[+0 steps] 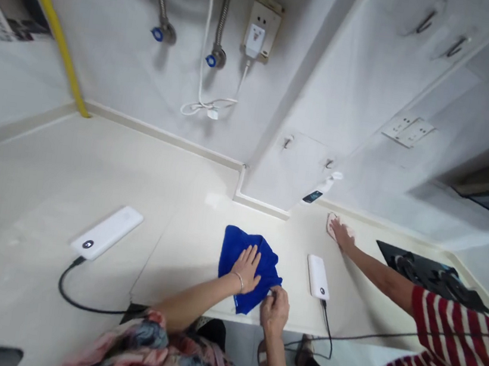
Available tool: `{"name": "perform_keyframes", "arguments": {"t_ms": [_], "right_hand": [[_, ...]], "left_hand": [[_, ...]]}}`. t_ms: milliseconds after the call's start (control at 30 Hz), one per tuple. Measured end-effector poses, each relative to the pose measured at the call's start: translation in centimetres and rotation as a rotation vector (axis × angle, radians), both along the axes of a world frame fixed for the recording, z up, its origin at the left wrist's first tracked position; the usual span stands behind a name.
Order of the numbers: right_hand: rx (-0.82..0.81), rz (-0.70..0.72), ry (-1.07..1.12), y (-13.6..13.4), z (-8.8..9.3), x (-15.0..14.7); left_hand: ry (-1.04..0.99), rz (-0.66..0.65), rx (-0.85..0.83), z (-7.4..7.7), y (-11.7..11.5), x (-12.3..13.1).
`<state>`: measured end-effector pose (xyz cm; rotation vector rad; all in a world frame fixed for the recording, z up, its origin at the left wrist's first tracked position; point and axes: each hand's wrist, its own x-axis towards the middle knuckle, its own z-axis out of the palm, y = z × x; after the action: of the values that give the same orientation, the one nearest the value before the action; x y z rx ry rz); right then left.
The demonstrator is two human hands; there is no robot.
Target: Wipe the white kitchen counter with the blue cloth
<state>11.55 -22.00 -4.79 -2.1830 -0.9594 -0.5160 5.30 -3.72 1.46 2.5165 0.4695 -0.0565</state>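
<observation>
A blue cloth (pixel 236 248) lies spread on the cream countertop (pixel 46 181) near its front edge. My left hand (pixel 248 267) rests flat on the cloth with its fingers stretched out. My right hand (pixel 273 310) pinches the cloth's near right corner between its fingers.
Two white power banks (pixel 107 232) (pixel 318 277) lie on the counter, each with a black cable running off the front edge. A co-worker in a red striped sleeve (pixel 454 331) presses a pink cloth (pixel 333 223) against the counter at the back right. A black hob (pixel 431 273) sits further right.
</observation>
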Motion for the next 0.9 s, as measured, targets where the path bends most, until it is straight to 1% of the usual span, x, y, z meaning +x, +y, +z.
{"name": "perform_keyframes", "arguments": {"t_ms": [67,100,167,233,300,367,433,533,633,733,800,900], "right_hand": [[0.016,0.009,-0.024,0.1,0.0,0.5],[0.015,0.011,-0.037,0.2,0.0,0.6],[0.01,0.024,-0.047,0.2,-0.1,0.5],[0.028,0.029,-0.025,0.2,-0.1,0.4],[0.047,0.023,0.007,0.1,0.0,0.4],[0.058,0.012,0.027,0.2,0.1,0.6],[0.059,-0.001,0.04,0.3,0.3,0.7],[0.057,-0.016,0.061,0.6,0.5,0.5],[0.058,-0.021,0.085,1.1,0.6,-0.1],[0.071,-0.022,0.142,0.8,1.1,0.4],[0.088,-0.027,0.178,-0.6,2.5,2.0],[0.126,-0.061,0.185,-4.7,6.0,6.9]], "left_hand": [[-0.088,-0.004,0.053,-1.0,-0.1,-0.6],[-0.121,-0.002,0.063,-1.5,0.1,-1.0],[-0.17,0.031,0.087,-2.4,1.6,-2.3],[-0.197,0.112,0.144,-2.9,4.3,-3.9],[-0.205,0.216,0.217,-3.1,7.6,-5.6],[-0.178,0.325,0.273,-3.0,10.9,-6.9],[-0.138,0.413,0.301,-2.8,13.8,-7.4],[-0.084,0.511,0.294,-2.1,17.1,-6.6],[-0.048,0.58,0.264,-1.3,19.8,-4.3],[-0.046,0.597,0.257,-0.8,22.4,-2.0],[-0.057,0.594,0.263,-0.7,24.2,-0.6],[-0.072,0.581,0.271,-0.8,26.8,1.3]]}}
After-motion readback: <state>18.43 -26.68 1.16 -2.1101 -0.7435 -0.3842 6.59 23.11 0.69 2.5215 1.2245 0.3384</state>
